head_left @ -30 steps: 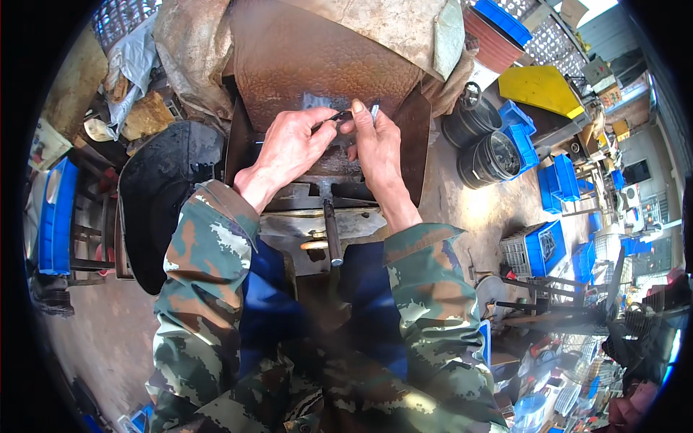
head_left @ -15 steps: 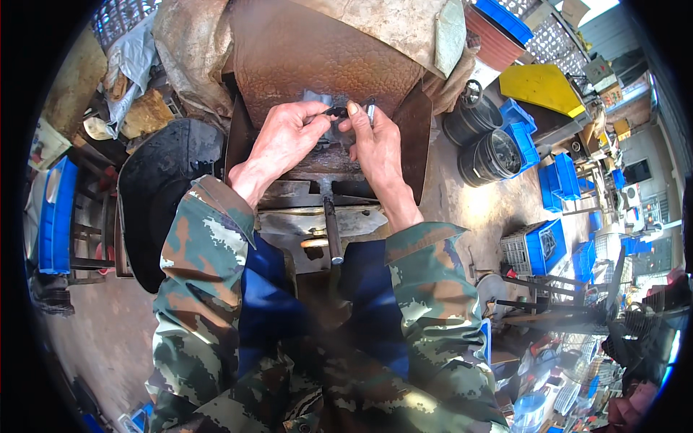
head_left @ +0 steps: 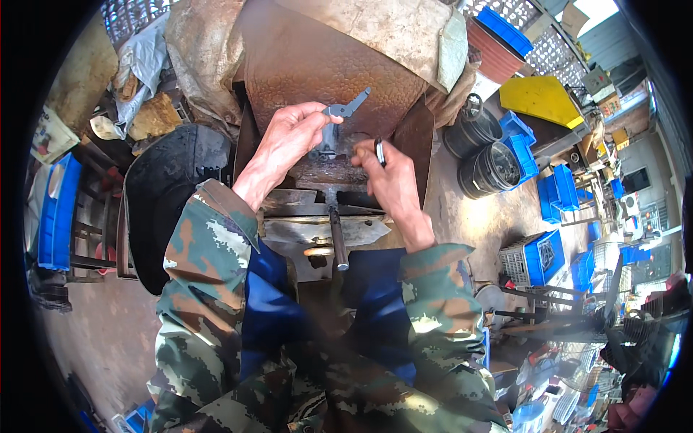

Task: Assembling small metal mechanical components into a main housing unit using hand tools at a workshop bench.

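My left hand (head_left: 289, 141) pinches the end of a dark, bent flat metal piece (head_left: 348, 108) that has a small hole and points up to the right. My right hand (head_left: 393, 180) is closed around a short, pen-like stick (head_left: 380, 151), silvery with a dark part; most of it is hidden in the fist. Both hands are above a grimy metal machine bed (head_left: 328, 175), the right one lower and apart from the metal piece. A round steel bar (head_left: 337, 238) sticks out of the bed toward me.
A brown, stained metal sheet (head_left: 325, 65) rises behind the bed. To the left stands a black curved shield (head_left: 170, 195). Black buckets (head_left: 491, 169) and blue crates (head_left: 556, 191) stand on the floor at right, below a yellow panel (head_left: 541, 101).
The hands have drawn apart. My right hand has moved down and to the right with the stick. The metal piece now shows fully in my left hand, tilted upward.
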A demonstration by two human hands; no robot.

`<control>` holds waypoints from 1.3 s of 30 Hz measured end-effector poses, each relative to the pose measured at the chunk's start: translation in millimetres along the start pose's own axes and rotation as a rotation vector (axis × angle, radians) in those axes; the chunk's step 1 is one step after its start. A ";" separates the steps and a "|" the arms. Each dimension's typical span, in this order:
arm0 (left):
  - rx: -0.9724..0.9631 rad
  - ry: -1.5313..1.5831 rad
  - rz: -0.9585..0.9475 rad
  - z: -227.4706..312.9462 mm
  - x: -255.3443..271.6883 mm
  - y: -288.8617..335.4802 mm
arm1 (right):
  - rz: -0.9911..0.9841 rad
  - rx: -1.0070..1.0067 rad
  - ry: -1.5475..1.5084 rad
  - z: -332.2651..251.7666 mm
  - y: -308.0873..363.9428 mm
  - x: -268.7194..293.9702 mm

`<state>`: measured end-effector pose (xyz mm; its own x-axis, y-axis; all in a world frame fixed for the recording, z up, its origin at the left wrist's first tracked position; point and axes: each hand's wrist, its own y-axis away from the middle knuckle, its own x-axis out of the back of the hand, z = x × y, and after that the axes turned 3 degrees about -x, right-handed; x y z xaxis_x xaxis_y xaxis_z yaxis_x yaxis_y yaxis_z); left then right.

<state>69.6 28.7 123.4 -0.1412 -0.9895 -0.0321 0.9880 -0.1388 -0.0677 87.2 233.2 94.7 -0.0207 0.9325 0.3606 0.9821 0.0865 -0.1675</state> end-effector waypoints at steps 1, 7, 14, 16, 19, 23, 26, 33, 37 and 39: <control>-0.006 0.019 -0.015 -5.8 -8.7 -6.2 | -0.034 -0.008 0.090 4.1 9.7 11.2; -0.075 0.103 -0.010 -5.3 -12.2 -5.6 | -0.341 0.299 0.340 26.4 55.9 14.4; -0.129 0.230 0.023 -10.3 -5.8 -3.3 | -0.502 0.327 0.531 22.8 90.4 -2.9; -0.130 0.259 0.034 -11.0 -5.7 -5.1 | -0.511 0.332 0.526 21.7 88.9 -3.5; -0.107 0.273 0.091 -6.3 -4.8 -6.9 | -0.468 0.390 0.520 22.2 85.8 -2.4; -0.129 0.269 0.219 11.6 -1.0 -2.7 | -0.312 0.393 0.350 17.6 70.5 -3.9; -0.175 0.314 0.263 6.5 -3.6 -6.6 | -0.129 0.223 0.243 14.9 52.9 -7.5; -0.159 0.275 0.430 -4.5 14.0 -5.9 | 0.058 -0.051 -0.108 -9.0 -13.4 -36.2; -0.164 0.301 0.402 7.2 9.8 -10.0 | 0.105 0.042 -0.062 -11.2 -68.7 -21.3; -0.132 0.287 0.378 0.9 14.4 -7.8 | 0.091 0.005 -0.058 -3.1 -94.6 -35.4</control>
<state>59.9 15.5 124.4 0.1954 -0.9157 -0.3512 0.9597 0.2523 -0.1238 -4.4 190.9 100.6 0.0572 0.9554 0.2897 0.9794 0.0026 -0.2018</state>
